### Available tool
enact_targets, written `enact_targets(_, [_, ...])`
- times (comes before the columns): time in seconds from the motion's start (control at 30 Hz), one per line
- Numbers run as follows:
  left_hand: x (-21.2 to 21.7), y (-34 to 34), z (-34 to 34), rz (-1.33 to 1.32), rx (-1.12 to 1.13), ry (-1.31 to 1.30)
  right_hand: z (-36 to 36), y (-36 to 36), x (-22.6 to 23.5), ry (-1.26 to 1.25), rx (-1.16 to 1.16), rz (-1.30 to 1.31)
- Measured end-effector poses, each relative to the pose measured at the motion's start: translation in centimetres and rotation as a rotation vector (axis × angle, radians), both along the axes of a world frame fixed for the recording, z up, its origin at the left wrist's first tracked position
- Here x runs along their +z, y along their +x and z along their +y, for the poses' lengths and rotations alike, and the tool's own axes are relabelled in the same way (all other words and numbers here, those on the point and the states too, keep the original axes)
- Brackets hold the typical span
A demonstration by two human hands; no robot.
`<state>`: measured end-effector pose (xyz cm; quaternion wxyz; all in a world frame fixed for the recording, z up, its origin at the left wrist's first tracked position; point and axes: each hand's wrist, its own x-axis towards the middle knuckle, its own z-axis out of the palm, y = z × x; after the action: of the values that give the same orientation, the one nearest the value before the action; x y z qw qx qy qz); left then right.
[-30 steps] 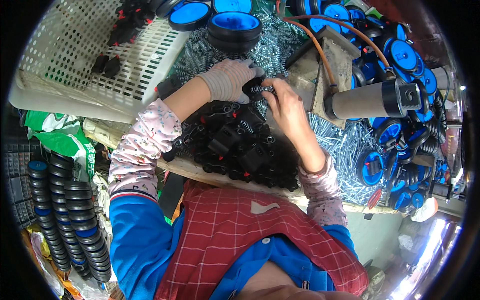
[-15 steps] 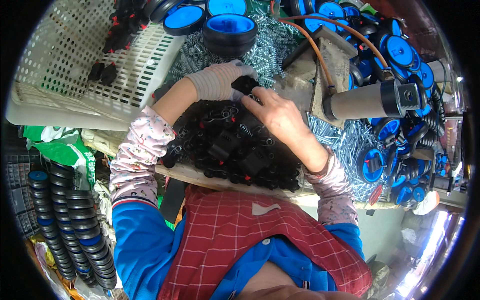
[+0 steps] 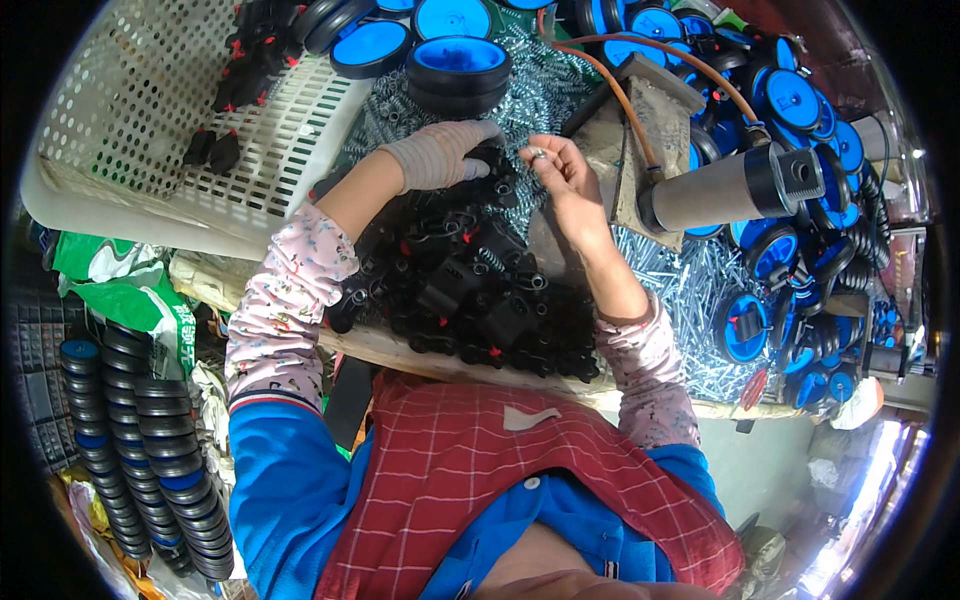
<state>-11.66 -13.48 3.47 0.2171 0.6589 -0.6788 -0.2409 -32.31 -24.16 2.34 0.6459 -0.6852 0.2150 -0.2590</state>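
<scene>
From where I stand, the biggest thing in sight is the person in a red checked apron (image 3: pixel 520 440), bent over a wood-edged bench (image 3: pixel 400 355). A white perforated basket (image 3: pixel 150 215) sits at the bench's far left, with some black pieces inside. Off to the right rises a heap of blue-centred wheels (image 3: pixel 792 95), and to the left of the person stand leaning stacks of black wheels (image 3: pixel 168 440). Right in front of the apron spreads a dark pile of black parts (image 3: pixel 450 285); beyond it lies a bed of springs (image 3: pixel 545 85), and to its right a scatter of metal bolts (image 3: pixel 670 300). A grey cylinder (image 3: pixel 710 195) with black ends reaches over the bolts. The gloved left hand (image 3: pixel 450 150) curls its fingers around a black part (image 3: pixel 487 158) at the near edge of the springs, mostly covering it. Just beside it, the bare right hand (image 3: pixel 570 185) pinches a small shiny metal piece (image 3: pixel 538 154) between thumb and fingertip, too small for me to identify.
</scene>
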Motion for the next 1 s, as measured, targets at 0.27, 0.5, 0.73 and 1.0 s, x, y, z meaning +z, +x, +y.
enact_targets(0.27, [-0.8,0.3,0.5,0.034,-0.006,0.007,-1.0,1.3,-2.0,0.014,-0.106,-0.039])
enact_targets(0.5, [-0.9,0.0,0.4,-0.006,0.018,0.027,-0.3,0.5,-2.1,-0.138,-0.116,0.093])
enact_targets(0.73, [-0.9,-0.2,0.7,-0.073,0.100,0.017,1.3,1.9,-0.9,-0.596,-0.052,0.072])
enact_targets(1.0, [-1.4,-1.0,2.4,-0.188,0.130,-0.140,3.7,-3.9,2.7,-0.850,0.177,0.132])
